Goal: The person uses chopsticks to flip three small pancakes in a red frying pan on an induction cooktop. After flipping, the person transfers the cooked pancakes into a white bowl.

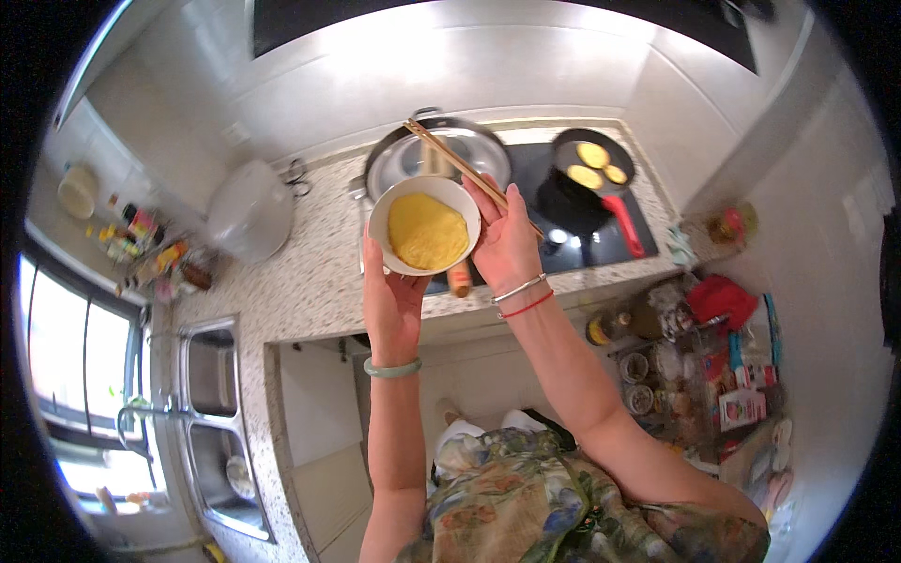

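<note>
My left hand (394, 314) holds a white bowl (458, 195) from below and its left side, with the thumb up along the rim. Soft yellow food (427, 230), like batter or egg, lies in the bowl. My right hand (507, 242) grips a pair of wooden chopsticks (460, 163) that point up and to the left past the bowl's far rim. Its fingers also touch the bowl's right side. To the right, on the cooktop, a black frying pan (566, 150) with a red handle (624, 227) holds three yellow pancakes (584, 176).
A large metal pan (387, 171) sits behind the bowl, partly hidden. A wooden handle (459, 280) shows below the bowl. Left are a white rounded appliance (251, 211), scissors (298, 178), condiment bottles (141, 225) and a double sink (214, 375). Shelves of jars and packets (694, 375) stand right.
</note>
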The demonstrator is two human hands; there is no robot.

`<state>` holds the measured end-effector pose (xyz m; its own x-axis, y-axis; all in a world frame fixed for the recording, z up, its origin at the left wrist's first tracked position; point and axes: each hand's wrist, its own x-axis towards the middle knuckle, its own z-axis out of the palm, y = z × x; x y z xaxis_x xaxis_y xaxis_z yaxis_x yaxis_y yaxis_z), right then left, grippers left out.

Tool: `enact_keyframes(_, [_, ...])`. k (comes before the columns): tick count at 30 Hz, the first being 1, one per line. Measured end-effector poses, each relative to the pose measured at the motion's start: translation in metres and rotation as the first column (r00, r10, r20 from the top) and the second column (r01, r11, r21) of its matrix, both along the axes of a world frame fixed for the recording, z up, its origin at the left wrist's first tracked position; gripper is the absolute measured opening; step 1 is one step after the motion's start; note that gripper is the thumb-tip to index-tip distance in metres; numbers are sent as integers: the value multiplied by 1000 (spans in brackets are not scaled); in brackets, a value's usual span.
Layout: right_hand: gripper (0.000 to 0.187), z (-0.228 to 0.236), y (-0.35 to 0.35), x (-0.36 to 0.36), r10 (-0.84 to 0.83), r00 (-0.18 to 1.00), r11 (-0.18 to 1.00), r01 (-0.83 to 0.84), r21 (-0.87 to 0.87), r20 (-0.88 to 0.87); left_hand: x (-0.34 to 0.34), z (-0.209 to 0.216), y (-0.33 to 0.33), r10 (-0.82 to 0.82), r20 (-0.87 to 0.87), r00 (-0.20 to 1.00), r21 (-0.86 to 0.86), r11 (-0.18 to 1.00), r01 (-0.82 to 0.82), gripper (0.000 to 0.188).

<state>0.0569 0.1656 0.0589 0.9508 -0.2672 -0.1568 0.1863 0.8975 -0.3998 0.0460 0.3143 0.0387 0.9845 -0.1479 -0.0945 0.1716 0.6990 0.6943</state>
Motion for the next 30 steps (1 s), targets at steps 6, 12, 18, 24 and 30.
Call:
enact_keyframes(6, [45,-16,-132,-62,-164,986,985,164,-47,-3,-41,-12,-123,-183,-34,983,-22,983,182,56])
enact_keyframes(12, [48,-37,-225,-87,-266,963,957,259,-129,-43,-43,-42,-215,-321,-142,936,-59,947,315,55])
enact_keyframes(18, [46,-54,-281,-67,-293,952,956,289,-55,-89,-18,-57,-269,-340,-162,926,-73,940,332,53])
enact_keyframes(24, [44,-71,-321,-28,-294,943,956,291,-44,-157,20,-73,-306,-304,-174,936,-14,952,307,46])
enact_keyframes(30, [42,-96,-370,-1,-370,915,909,319,-268,-164,55,-89,-335,-306,-195,932,-51,952,302,47])
